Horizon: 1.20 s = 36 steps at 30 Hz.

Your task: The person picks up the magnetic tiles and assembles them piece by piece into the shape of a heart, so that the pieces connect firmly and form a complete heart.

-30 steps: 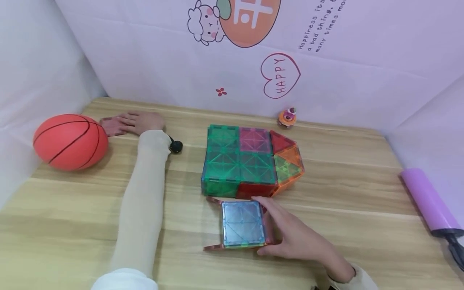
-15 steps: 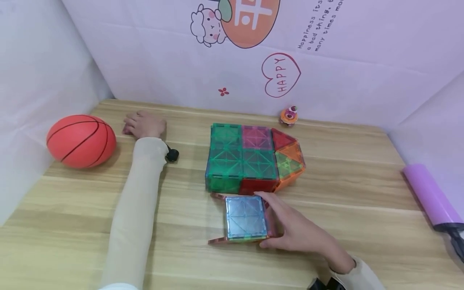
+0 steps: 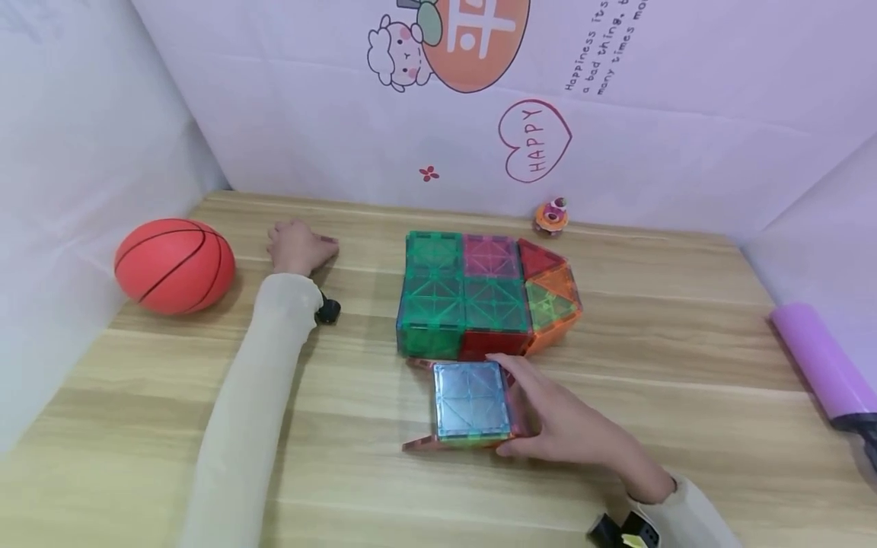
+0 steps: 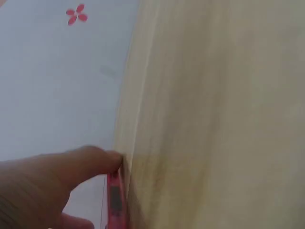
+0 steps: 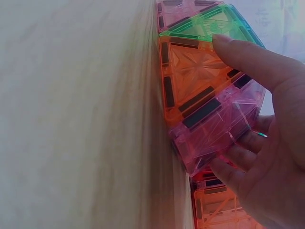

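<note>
Near the back left of the table, my left hand point(image 3: 299, 247) pinches a pink magnetic tile point(image 4: 116, 205), whose end pokes out past the hand in the head view. My right hand point(image 3: 569, 422) grips a small block built of magnetic tiles, thumb on the near side and fingers on the far side. Its top is a light blue square tile point(image 3: 473, 399). The right wrist view shows an orange triangle tile point(image 5: 193, 71), a green tile point(image 5: 209, 24) and a pink tile point(image 5: 219, 126) on its sides. Just behind lies a larger tile structure point(image 3: 435, 301) with green squares and a pointed right end.
A red ball point(image 3: 174, 266) sits left of my left hand. By the back wall stands a small orange and purple figurine point(image 3: 551, 217). A purple pump point(image 3: 822, 361) lies at the right edge. White sheets enclose the wooden table point(image 3: 685, 304).
My left hand has picked up the pink tile, which lay flat beside the ball, and moved it right. My right hand keeps its hold on the small block. The camera view has shifted slightly.
</note>
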Tool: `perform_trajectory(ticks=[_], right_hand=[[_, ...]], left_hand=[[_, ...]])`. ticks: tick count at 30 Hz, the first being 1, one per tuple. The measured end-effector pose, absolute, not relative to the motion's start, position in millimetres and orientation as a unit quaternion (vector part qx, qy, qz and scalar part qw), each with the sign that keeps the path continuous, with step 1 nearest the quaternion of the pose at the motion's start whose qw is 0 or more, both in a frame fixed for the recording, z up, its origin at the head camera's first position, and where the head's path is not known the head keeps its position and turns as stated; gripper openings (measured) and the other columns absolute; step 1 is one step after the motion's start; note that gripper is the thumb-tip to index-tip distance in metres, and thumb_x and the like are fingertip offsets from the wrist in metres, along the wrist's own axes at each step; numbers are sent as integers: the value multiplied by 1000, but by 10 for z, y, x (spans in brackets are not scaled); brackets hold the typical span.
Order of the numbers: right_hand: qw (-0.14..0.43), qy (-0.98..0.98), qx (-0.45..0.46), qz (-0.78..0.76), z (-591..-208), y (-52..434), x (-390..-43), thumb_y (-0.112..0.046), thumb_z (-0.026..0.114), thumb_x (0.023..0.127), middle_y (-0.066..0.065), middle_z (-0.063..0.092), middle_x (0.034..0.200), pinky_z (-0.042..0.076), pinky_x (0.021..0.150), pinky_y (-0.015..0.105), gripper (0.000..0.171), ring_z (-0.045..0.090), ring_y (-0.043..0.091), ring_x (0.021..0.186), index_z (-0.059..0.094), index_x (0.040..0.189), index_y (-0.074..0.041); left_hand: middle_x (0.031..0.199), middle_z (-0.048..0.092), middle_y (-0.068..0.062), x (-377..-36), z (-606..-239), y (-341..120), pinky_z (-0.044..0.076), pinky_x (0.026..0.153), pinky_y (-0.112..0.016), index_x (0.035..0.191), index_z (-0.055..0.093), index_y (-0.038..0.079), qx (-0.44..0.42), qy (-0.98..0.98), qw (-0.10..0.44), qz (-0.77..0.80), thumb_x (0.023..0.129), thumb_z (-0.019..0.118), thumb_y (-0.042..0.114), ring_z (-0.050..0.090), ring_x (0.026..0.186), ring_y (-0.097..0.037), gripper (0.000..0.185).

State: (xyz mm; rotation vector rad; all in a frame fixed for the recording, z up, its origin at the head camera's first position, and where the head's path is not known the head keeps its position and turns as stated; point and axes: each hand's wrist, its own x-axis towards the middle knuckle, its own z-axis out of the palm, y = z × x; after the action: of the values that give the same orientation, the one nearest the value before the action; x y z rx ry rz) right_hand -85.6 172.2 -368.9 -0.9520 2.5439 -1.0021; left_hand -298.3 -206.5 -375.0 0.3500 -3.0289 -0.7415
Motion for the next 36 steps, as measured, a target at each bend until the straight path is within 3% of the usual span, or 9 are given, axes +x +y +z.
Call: perform_trajectory(ticks=[6,9,11,14,18,21,24,29,36], right_hand=[[128,875,-320,-339,-3672,1733,-882,-33,81,75,-4,50,89,46,57,20,98,52,4,65,20,149,-15],[131,876,-316,-341,-3666,1735,-890,-34,81,75,-3,50,90,47,57,21,98,53,5,64,19,149,-16],[131,877,-313,-340,-3661,1736,-890,-35,80,76,-3,50,92,47,58,21,97,53,5,65,19,149,-17],[133,878,-307,-342,-3652,1738,-887,-36,80,76,-2,49,95,47,58,21,97,54,4,67,20,149,-17],[129,882,-301,-339,-3647,1744,-878,-38,79,76,-1,50,97,48,58,22,96,54,5,69,21,149,-16],[119,889,-296,-328,-3643,1745,-867,-39,80,75,-1,49,105,48,64,22,97,54,6,74,22,149,-15],[112,895,-291,-319,-3640,1737,-854,-39,80,74,-1,48,111,48,68,23,98,53,7,79,22,149,-14],[107,900,-289,-309,-3647,1716,-831,-40,80,74,0,47,119,48,74,25,98,51,8,86,23,149,-14],[99,901,-291,-307,-3642,1671,-799,-42,81,72,0,46,131,50,86,35,99,50,11,99,24,149,-17]], left_hand=[[115,53,-23,-2815,-3648,-1864,33,99,-50,78,65,5,43,-957,-4,-286,77,60,35,38,111,-38,30],[118,59,-16,-2696,-3557,-1767,27,105,-49,91,68,11,-7,-955,4,-296,78,54,34,39,116,-35,29],[128,56,-16,-2576,-3489,-1730,25,106,-48,109,66,12,-36,-954,9,-298,79,52,34,39,121,-34,40],[139,44,-20,-2342,-3421,-1708,31,105,-48,134,50,7,-57,-951,25,-304,81,56,40,37,124,-34,63],[135,38,-24,-1979,-3410,-1689,44,96,-51,141,38,-2,-99,-939,50,-326,80,69,41,40,120,-35,81],[130,42,-23,-1719,-3450,-1657,52,84,-49,140,40,0,-185,-916,59,-350,78,75,33,48,112,-35,78],[129,45,-18,-1497,-3503,-1605,56,78,-43,140,41,5,-271,-883,32,-383,74,80,27,53,108,-30,80],[131,44,-7,-1294,-3589,-1487,52,89,-38,139,42,6,-367,-847,-32,-384,70,82,25,52,111,-20,82],[126,45,-2,-1174,-3671,-1361,50,94,-32,137,44,7,-409,-820,-115,-383,74,80,26,50,113,-16,75]])
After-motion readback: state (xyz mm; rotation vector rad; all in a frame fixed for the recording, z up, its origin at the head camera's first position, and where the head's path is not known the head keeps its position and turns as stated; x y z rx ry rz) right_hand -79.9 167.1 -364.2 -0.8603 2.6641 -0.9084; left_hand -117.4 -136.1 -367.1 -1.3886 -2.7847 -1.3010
